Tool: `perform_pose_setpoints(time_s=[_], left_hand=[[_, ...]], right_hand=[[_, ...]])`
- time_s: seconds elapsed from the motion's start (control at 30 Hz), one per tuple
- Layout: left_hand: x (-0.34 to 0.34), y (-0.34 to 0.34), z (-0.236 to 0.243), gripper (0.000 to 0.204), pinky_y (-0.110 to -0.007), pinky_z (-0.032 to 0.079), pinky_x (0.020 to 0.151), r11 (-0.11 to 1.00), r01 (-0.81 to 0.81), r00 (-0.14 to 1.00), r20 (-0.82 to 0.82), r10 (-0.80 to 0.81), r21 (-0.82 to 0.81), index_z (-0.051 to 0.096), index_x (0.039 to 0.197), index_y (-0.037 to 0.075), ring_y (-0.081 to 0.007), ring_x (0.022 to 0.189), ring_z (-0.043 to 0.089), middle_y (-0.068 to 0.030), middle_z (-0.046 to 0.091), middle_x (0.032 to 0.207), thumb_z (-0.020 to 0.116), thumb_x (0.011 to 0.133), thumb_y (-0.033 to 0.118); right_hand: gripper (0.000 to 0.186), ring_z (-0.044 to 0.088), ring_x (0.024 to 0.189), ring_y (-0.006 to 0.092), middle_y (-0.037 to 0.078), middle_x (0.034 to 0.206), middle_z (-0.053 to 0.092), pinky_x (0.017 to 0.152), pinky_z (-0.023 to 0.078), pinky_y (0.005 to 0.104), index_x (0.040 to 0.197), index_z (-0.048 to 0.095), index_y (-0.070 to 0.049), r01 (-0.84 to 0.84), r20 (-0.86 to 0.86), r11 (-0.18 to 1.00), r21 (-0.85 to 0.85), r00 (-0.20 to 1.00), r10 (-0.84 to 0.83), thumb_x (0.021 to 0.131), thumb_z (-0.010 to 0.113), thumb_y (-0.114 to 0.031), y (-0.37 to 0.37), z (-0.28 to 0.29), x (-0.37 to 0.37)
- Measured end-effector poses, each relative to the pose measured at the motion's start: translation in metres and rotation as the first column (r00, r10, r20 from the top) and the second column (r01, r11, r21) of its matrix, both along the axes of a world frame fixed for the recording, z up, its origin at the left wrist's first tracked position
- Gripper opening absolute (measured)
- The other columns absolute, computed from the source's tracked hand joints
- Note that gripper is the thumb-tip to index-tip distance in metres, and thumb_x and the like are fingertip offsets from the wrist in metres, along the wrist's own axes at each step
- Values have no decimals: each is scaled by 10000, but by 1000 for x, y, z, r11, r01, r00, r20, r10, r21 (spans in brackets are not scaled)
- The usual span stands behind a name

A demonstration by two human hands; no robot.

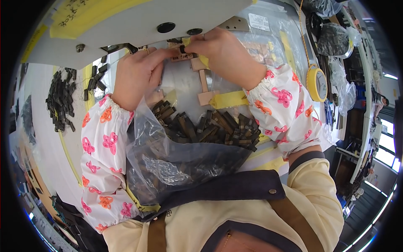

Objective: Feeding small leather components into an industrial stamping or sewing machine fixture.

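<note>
Beneath the front of a grey machine head [138, 35], both my hands meet at a small black piece [182, 49]. My right hand [224, 54] pinches it between thumb and fingertips. My left hand [140, 71] comes from the other side, its index fingertip against the piece and its other fingers curled. A pinkish-tan block with markings [180, 57] lies right under the fingertips. Closer to me, a clear plastic bag [147, 164] lies open with many dark folded strips [210, 128] spilling from its mouth.
A heap of small black pieces with loose threads [61, 98] lies at the left, with a few more [95, 80] nearer the machine. Tan flat bars [204, 82] and yellow tape [228, 99] are on the worktop. A yellow tape roll [316, 84] hangs at the right on a cord.
</note>
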State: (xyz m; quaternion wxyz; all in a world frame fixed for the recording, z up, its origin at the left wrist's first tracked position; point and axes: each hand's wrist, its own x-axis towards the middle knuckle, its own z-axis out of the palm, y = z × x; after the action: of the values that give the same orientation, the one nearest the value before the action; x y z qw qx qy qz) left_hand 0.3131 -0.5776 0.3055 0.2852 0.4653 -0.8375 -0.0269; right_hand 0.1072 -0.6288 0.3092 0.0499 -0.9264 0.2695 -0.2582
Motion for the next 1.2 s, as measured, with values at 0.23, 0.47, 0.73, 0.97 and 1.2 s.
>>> perform_pose_setpoints(time_s=[0.23,0.47,0.73,0.97,1.2], left_hand=[[1,0,-1,264,-349,474,533,997,5,999,-44,-1,78,640,930,170,-237,610,587,-43,605,707,565,726,21],[-1,-2,2,332,-352,466,517,1000,22,994,110,-21,-6,618,998,188,-230,579,569,-39,552,659,575,707,32],[0,-2,-1,401,-373,427,553,1000,15,997,72,-17,28,613,1076,176,-276,577,525,-78,542,680,496,747,-21],[5,-2,2,292,-349,427,552,999,-48,994,96,47,6,625,999,184,-248,606,580,-31,609,712,555,745,59],[8,-3,2,288,-354,425,541,996,-42,997,70,37,74,638,1003,182,-280,571,568,-52,623,739,543,760,62]], right_hand=[[146,593,817,290,108,803,616,710,500,366,776,656,-54,-35,62,998,56,998,32,646,595,-27,-4,-2,-2],[129,598,807,286,110,787,615,706,499,366,764,650,-33,-46,15,997,65,999,45,648,593,-34,-4,1,-1],[145,587,838,244,63,839,624,707,497,349,782,667,-72,-25,-27,998,-57,999,24,659,592,-60,-3,-1,-8],[144,571,861,193,10,859,624,726,438,328,787,672,-113,-7,-86,994,-110,996,-3,670,597,-74,-6,1,-4],[123,563,837,171,-7,847,616,708,402,314,771,670,-124,-7,-126,987,-158,992,-14,670,606,-95,-5,1,-4]])
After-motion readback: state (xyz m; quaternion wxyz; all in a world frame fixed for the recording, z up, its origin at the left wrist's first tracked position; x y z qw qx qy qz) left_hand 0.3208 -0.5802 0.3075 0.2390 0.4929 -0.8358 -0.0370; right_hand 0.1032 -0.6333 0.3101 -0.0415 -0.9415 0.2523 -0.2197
